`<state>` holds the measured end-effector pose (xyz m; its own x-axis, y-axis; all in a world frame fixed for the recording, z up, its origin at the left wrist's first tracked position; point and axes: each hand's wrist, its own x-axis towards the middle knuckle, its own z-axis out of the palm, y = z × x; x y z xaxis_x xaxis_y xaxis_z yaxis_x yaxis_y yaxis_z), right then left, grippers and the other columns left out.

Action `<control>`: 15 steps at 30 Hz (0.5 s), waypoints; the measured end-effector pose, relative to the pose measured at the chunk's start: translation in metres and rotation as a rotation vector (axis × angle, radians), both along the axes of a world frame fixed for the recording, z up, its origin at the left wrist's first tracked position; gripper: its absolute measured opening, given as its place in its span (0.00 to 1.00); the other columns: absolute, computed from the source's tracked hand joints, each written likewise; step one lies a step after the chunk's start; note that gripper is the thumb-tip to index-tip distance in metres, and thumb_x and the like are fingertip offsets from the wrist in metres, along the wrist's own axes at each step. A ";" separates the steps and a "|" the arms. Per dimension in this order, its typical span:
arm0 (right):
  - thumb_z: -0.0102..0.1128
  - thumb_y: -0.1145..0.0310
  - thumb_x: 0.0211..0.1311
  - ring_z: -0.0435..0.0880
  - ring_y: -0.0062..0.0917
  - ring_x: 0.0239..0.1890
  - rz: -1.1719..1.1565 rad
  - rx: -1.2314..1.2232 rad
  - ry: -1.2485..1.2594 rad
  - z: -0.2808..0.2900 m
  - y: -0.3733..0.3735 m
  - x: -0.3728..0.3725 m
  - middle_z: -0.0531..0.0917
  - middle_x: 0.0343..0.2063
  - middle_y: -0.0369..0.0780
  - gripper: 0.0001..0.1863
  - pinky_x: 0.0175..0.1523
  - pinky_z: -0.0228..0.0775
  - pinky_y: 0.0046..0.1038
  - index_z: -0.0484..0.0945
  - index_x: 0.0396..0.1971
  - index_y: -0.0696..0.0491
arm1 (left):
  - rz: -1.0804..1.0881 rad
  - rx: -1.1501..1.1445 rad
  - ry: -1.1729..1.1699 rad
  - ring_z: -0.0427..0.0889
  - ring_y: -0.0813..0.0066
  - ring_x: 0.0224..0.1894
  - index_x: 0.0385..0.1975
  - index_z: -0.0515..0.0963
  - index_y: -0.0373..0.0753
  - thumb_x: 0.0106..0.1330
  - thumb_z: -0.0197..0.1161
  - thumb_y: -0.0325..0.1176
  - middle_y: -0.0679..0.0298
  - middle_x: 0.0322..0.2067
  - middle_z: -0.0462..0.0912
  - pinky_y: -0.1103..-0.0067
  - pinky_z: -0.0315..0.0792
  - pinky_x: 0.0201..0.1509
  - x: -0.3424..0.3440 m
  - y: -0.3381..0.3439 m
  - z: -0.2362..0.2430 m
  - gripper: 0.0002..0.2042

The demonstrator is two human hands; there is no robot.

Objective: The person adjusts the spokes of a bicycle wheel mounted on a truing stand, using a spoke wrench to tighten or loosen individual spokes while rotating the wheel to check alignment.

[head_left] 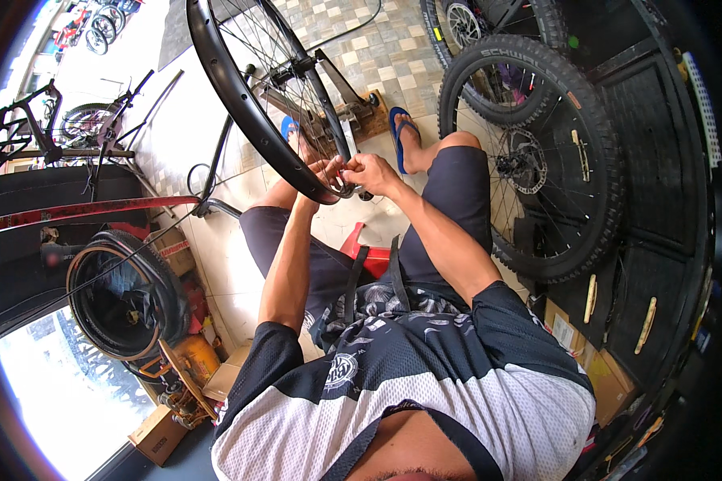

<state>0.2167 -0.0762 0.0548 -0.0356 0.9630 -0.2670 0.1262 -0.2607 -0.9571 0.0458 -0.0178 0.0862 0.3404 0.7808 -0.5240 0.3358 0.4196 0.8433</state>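
Our left hand (pixel 322 172) and right hand (pixel 371 172) meet at the lowest part of the bare black rim (pixel 241 96), fingers closed on it, so nothing passes between them. Above, the spokes (pixel 285 60) and the truing stand (pixel 349 112) block the way — only thin gaps. To our right the knobby-tyred wheel (pixel 537 152) stands close. Open tiled floor (pixel 208 240) lies to our left, before the loose tyre (pixel 120 293).
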 end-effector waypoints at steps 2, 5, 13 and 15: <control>0.69 0.64 0.59 0.84 0.21 0.30 0.033 -0.005 -0.094 0.008 -0.004 -0.001 0.86 0.26 0.39 0.13 0.38 0.75 0.26 0.82 0.34 0.59 | -0.022 -0.057 -0.023 0.74 0.82 0.26 0.30 0.83 0.38 0.70 0.63 0.54 0.72 0.25 0.80 0.85 0.66 0.31 -0.003 0.000 0.002 0.22; 0.70 0.63 0.59 0.84 0.22 0.29 0.044 0.073 -0.088 0.019 -0.007 -0.002 0.86 0.26 0.40 0.13 0.37 0.75 0.27 0.82 0.33 0.58 | -0.058 -0.092 -0.071 0.73 0.84 0.26 0.32 0.83 0.39 0.72 0.61 0.52 0.72 0.24 0.79 0.86 0.65 0.31 -0.010 0.000 0.002 0.20; 0.66 0.67 0.60 0.82 0.21 0.29 0.089 0.061 -0.039 0.029 -0.006 0.003 0.86 0.27 0.39 0.11 0.38 0.74 0.26 0.80 0.35 0.59 | -0.032 -0.168 -0.147 0.73 0.86 0.24 0.29 0.79 0.41 0.71 0.64 0.48 0.73 0.22 0.76 0.86 0.63 0.25 -0.014 0.000 -0.005 0.16; 0.64 0.68 0.60 0.81 0.19 0.29 0.085 0.054 0.050 0.025 -0.006 0.003 0.86 0.28 0.39 0.10 0.38 0.74 0.25 0.80 0.36 0.60 | 0.006 -0.167 -0.140 0.72 0.85 0.22 0.26 0.77 0.42 0.69 0.67 0.47 0.72 0.21 0.76 0.85 0.63 0.23 -0.009 -0.001 -0.004 0.16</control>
